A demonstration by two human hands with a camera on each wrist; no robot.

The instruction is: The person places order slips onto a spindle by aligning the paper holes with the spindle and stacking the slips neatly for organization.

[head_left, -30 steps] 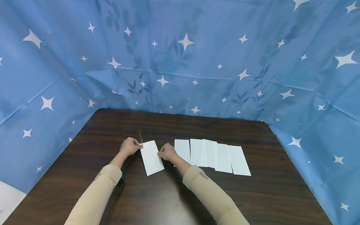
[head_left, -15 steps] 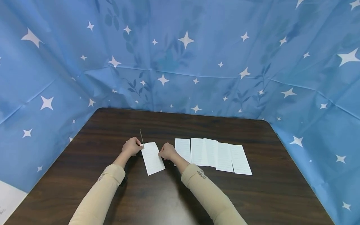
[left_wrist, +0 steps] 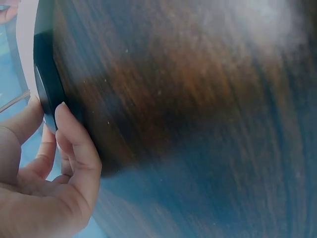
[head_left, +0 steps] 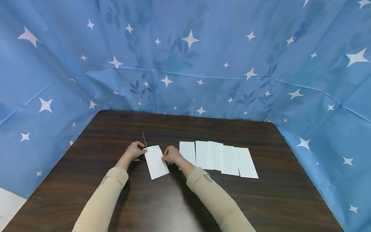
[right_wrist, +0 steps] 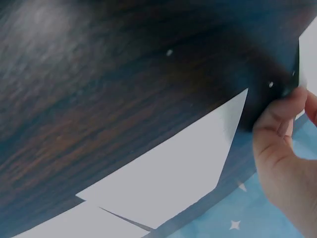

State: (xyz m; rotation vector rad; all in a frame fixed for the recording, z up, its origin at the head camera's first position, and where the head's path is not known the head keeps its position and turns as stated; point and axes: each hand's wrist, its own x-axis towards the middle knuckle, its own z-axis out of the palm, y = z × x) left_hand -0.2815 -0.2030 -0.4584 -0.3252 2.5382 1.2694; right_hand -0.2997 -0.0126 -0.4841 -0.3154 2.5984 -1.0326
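Note:
In the head view a white sheet (head_left: 156, 164) with faint lines stands slightly tilted between both hands. My left hand (head_left: 135, 150) pinches its upper left corner, thumb on top. A thin brownish stick (head_left: 144, 140) rises from that corner, beside the thumb. Behind the sheet, the left wrist view shows a flat black piece (left_wrist: 48, 84) right at my fingertips; I cannot tell what it is. The right hand (head_left: 173, 156) pinches the sheet's right edge between thumb and curled fingers. In the right wrist view only a strip of this sheet shows past the fingers.
To the right, several lined white sheets (head_left: 230, 161) lie in an overlapping row on the dark wooden table (head_left: 203, 206). The nearest one is partly behind the right forearm. A blue curtain (head_left: 185, 64) with white stars hangs around the table's far side.
Both hands keep their grip on the sheet and barely shift. The left hand's fingers have spread slightly at the corner. The head view moves a little.

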